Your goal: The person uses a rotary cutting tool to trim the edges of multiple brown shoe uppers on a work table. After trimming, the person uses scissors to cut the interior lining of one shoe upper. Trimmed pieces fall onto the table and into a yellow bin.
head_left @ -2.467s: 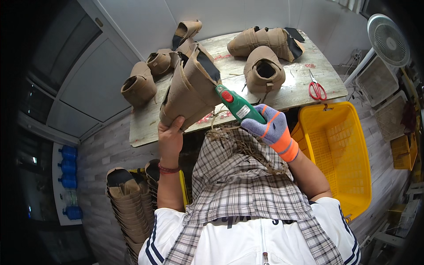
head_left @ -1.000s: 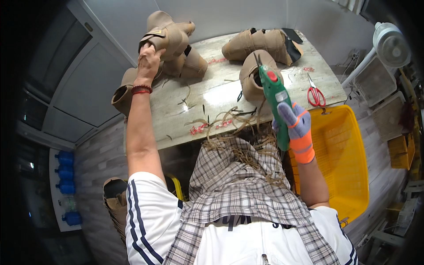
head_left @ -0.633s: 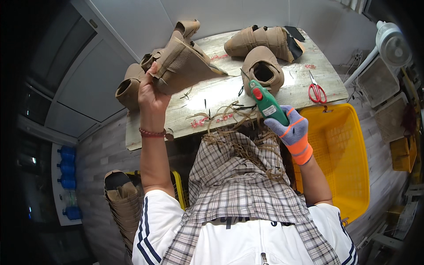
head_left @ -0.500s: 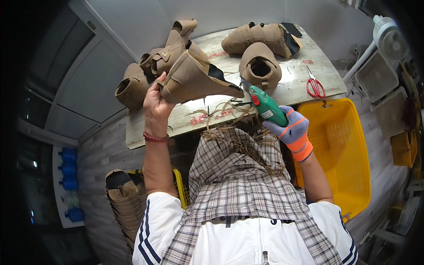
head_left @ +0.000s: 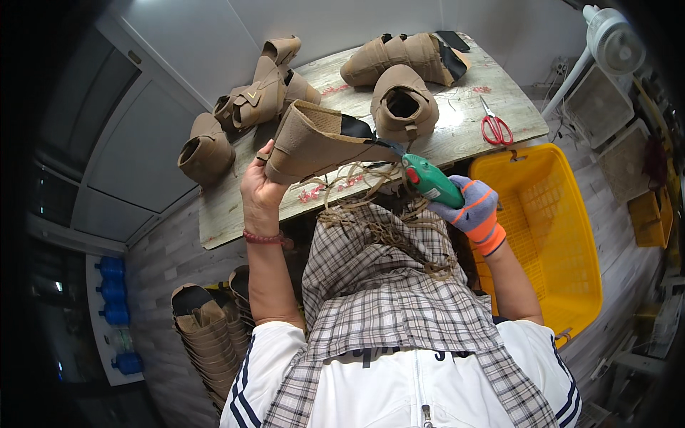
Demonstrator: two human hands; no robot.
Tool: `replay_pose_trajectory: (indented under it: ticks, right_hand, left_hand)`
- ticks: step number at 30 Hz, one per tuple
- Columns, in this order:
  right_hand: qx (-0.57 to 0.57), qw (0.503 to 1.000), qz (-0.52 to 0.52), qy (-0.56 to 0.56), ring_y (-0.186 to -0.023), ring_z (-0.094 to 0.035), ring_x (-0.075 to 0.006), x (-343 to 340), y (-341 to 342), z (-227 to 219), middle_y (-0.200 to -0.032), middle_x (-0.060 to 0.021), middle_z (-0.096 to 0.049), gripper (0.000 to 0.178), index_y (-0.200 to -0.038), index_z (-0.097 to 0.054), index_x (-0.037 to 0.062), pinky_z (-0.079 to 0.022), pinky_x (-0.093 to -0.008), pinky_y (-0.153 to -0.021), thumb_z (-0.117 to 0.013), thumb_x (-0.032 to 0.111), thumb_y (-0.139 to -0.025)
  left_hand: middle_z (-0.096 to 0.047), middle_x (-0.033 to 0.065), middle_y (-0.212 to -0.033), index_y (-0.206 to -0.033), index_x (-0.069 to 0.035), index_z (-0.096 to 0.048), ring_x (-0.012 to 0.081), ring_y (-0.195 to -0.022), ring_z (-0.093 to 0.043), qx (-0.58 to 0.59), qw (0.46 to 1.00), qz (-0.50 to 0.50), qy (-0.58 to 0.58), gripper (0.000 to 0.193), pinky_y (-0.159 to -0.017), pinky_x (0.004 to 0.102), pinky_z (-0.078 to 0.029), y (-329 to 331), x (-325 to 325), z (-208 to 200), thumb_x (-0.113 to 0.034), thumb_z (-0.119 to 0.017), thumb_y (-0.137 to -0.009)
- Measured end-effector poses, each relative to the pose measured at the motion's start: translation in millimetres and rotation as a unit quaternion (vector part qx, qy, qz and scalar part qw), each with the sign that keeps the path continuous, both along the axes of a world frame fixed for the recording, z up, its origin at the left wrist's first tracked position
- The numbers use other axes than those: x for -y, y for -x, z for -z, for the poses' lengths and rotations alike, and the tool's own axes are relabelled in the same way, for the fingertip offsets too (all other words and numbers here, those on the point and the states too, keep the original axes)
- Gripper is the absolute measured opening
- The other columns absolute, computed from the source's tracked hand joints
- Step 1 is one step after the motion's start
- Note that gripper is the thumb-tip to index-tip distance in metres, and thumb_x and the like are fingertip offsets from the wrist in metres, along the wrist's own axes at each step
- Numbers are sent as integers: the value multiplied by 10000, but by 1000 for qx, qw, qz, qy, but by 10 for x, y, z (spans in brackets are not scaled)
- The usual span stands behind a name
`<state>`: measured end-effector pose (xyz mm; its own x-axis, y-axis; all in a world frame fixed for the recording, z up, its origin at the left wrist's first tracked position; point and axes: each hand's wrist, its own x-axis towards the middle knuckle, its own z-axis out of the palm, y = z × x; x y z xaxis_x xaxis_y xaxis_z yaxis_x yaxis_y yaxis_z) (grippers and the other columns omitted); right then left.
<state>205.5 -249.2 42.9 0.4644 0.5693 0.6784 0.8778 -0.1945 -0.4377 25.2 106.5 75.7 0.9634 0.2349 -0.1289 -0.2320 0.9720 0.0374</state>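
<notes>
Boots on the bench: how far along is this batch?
Looks done: several tan boots lying on the table. In hand: the left hand holds one boot while the gloved right hand puts a green tool to it. Left, probably: the stack of boots on the floor.

The boot (head_left: pixel 314 143) at centre looks like matt tan suede with a woven lining. The green tool (head_left: pixel 430 181) is glossy plastic. The right hand (head_left: pixel 474 208) wears a knit cloth glove. The table (head_left: pixel 228 214) is worn, pale wood; the basket (head_left: pixel 564 235), right, is yellow plastic mesh.
</notes>
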Motion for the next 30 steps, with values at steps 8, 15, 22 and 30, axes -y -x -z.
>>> replay_pose_trajectory:
  ticks: [8, 15, 22, 30]
  right_hand:
    - [-30, 998, -46, 13, -584, -621, -314, -62, 56, -144, -699, -134, -655, 455, -853, -699, 74, -501, -357, -535, -854, 427, -611]
    - [-72, 993, -79, 59, -603, -644, -299, -129, 115, -275, -689, -132, -661, 467, -860, -709, 79, -516, -343, -559, -843, 449, -609]
    - [-109, 989, -103, 11, -603, -658, -262, -227, 208, -194, -714, -121, -677, 488, -870, -706, 59, -524, -322, -571, -861, 442, -611]
    - [-259, 953, -149, -45, -625, -661, -157, -353, 306, -86, -745, -111, -691, 543, -971, -671, 13, -525, -275, -597, -873, 406, -655]
  left_hand:
    - [-542, 271, -1287, -1252, 102, -489, 377, -1206, -530, -4, 1000, 19, 15, 351, -1063, 516, -403, -108, 63, 77, -127, -414, -997]
    - [-568, 267, -1253, -1228, 95, -516, 378, -1200, -536, -17, 999, 14, -26, 336, -1064, 521, -400, -132, 114, 8, -134, -443, -994]
    - [-601, 196, -1245, -1180, 38, -581, 313, -1180, -562, 76, 989, -31, -124, 290, -1043, 496, -416, -158, 276, 14, -157, -496, -983]
    - [-580, 155, -1290, -1259, 33, -541, 288, -1223, -531, 57, 954, -130, -265, 347, -1056, 465, -407, -78, 546, -136, -164, -525, -974]
